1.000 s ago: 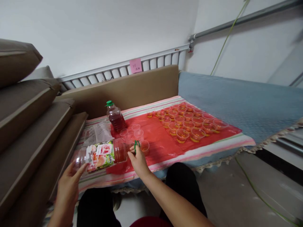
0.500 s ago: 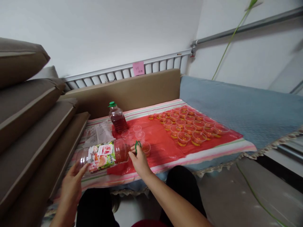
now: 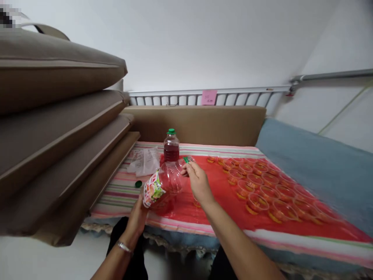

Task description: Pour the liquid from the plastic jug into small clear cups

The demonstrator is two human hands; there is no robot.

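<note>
A large clear plastic bottle (image 3: 155, 188) with a fruit-printed label is tilted, its neck up to the right. My left hand (image 3: 137, 217) is closed around its base. My right hand (image 3: 199, 182) is closed at the neck, by the green ring; the exact finger hold is partly hidden. I see little or no liquid in this bottle. A second bottle (image 3: 171, 151) with dark red liquid and a green cap stands upright just behind. To the left, a loose green cap (image 3: 138, 184) lies on the striped cloth (image 3: 119, 196). A clear cup (image 3: 197, 202) is partly hidden under my right wrist.
Several rows of clear cups (image 3: 256, 202) with yellow-orange contents stand on red plastic sheeting (image 3: 223, 202) at the right. A crumpled clear bag (image 3: 145, 161) lies behind the loose cap. Stacked brown cushions (image 3: 67, 105) rise at the left; another cushion (image 3: 198, 124) lines the back.
The bottle has gone from lying nearly level to tilted neck-up, with both hands still on it. The view has turned left, bringing the loose green cap into sight.
</note>
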